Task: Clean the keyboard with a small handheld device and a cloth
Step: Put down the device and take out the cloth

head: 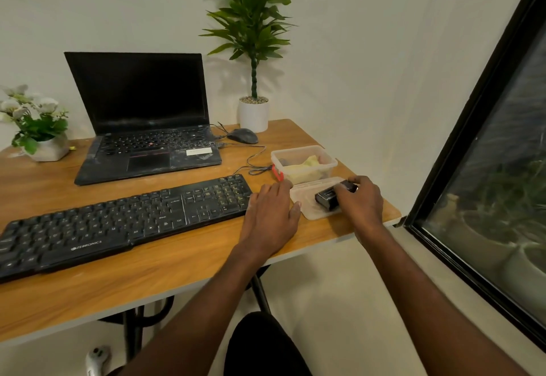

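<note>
A black keyboard (pixel 124 222) lies across the wooden desk (pixel 177 269), slanted from near left to far right. My left hand (pixel 271 213) rests flat on the desk just past the keyboard's right end, fingers apart and holding nothing. My right hand (pixel 359 201) grips a small black handheld device (pixel 326 198) that sits on a clear plastic lid (pixel 310 211). Behind the lid stands a clear plastic box (pixel 304 163) with a yellow cloth (pixel 308 163) inside.
A dusty open laptop (pixel 144 127) stands behind the keyboard, with a mouse (pixel 243 135) and its cable to its right. A tall potted plant (pixel 253 112) is in the back corner, a flower pot (pixel 44 145) at far left. A black-framed window (pixel 487 169) lies right of the desk edge.
</note>
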`<state>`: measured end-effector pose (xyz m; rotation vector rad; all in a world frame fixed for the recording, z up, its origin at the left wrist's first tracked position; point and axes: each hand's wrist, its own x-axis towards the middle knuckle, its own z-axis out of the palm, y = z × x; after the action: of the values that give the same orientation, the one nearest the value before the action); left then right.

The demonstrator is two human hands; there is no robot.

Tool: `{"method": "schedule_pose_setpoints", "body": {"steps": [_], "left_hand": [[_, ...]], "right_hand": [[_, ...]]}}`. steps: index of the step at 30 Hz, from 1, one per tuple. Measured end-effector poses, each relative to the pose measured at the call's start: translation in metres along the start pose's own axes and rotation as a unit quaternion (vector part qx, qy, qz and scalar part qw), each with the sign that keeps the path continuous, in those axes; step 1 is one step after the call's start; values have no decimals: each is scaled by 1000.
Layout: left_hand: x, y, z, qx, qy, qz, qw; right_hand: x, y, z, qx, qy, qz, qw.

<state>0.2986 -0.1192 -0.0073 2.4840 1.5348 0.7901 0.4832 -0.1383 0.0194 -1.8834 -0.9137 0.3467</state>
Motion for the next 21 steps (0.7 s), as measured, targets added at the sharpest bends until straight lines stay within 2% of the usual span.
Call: {"method": "schedule_pose_setpoints", "body": {"steps": [5,10,13,15,21], "left_hand": [[-1,0,-1,6,9,5,1000],[1,-4,1,-14,25,3,1000],[8,-3,0,-97,75,-17,992],[16,-1,0,-104,100,-15,989],[31,3,15,-7,38,29,999]], "right_hand": [[2,3,-6,-52,41,2,998],[9,-2,-18,5,69,-20,997],[13,-11,-22,49,31,-35,998],[16,-19,-19,41,-11,-63,997],[45,-42,3,-80,-90,-197,973]]}}
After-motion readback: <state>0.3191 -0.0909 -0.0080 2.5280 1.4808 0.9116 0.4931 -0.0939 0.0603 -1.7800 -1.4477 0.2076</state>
